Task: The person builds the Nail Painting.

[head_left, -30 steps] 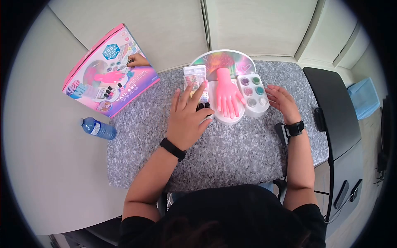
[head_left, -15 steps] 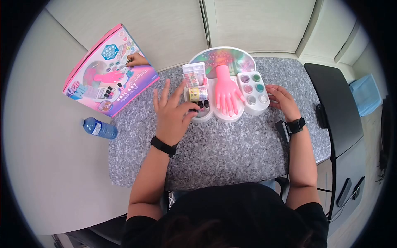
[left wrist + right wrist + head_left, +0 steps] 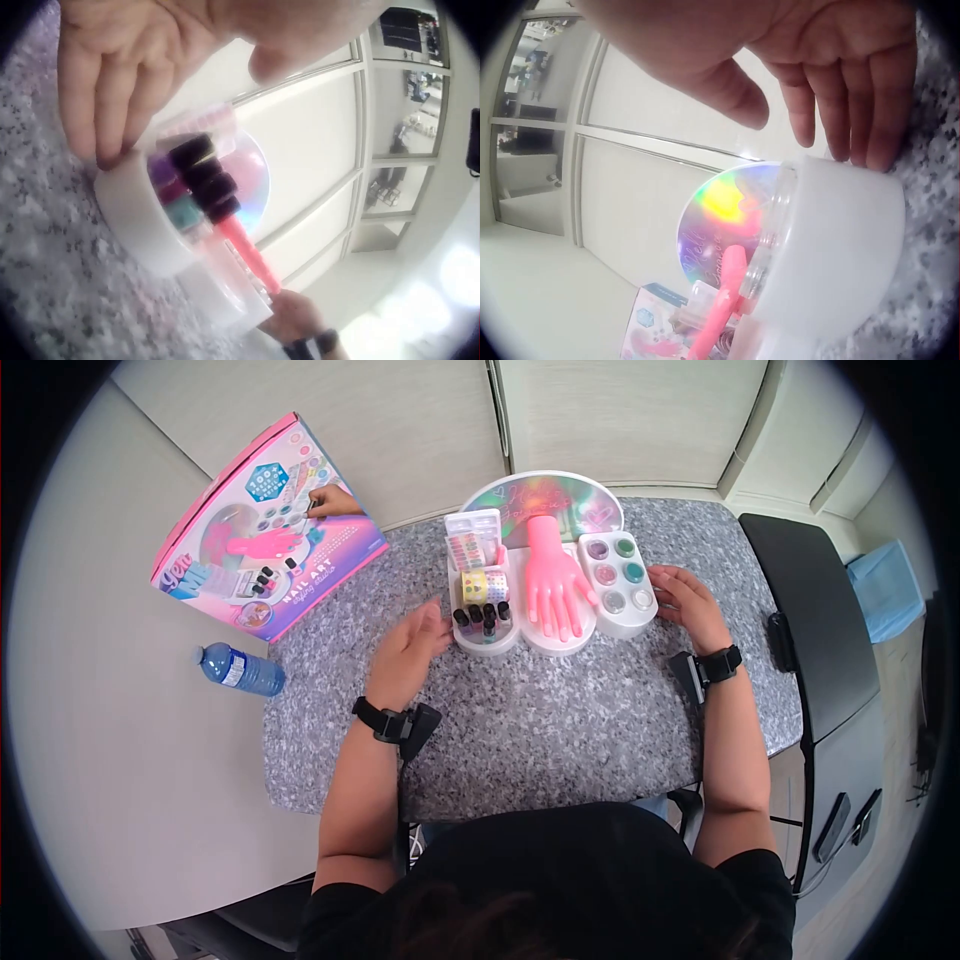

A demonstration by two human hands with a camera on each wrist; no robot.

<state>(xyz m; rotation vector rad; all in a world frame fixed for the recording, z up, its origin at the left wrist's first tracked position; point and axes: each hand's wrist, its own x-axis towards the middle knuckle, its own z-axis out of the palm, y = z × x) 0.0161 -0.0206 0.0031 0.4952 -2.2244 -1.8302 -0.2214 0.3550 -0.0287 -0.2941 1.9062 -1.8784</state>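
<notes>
A pink model hand [image 3: 555, 585] stands on the middle base of a white nail-art stand [image 3: 487, 648]. Several black-capped bottles [image 3: 489, 622], stickers and a clear tray [image 3: 472, 540] fill its left part; pots of glitter [image 3: 605, 574] sit in the right part. The left hand [image 3: 408, 650] is beside the stand's left end, and in the left wrist view its extended fingers [image 3: 112, 112] reach the white rim. At the right end, the right hand [image 3: 692, 607] has relaxed fingers, which in the right wrist view [image 3: 859, 97] lie at the white side wall. Neither hand grips anything.
A printed nail-art box [image 3: 265, 540] stands at the back left, with a blue water bottle [image 3: 240, 670] lying below it. The stand is on a speckled grey table [image 3: 550, 730]. To the right are a black cabinet top [image 3: 815, 620] and a blue-lined bin [image 3: 885, 595].
The left hand has moved from over the bottles and stickers, down and left to the stand's side, uncovering the bottles. The right hand has stayed nearly still at the right end.
</notes>
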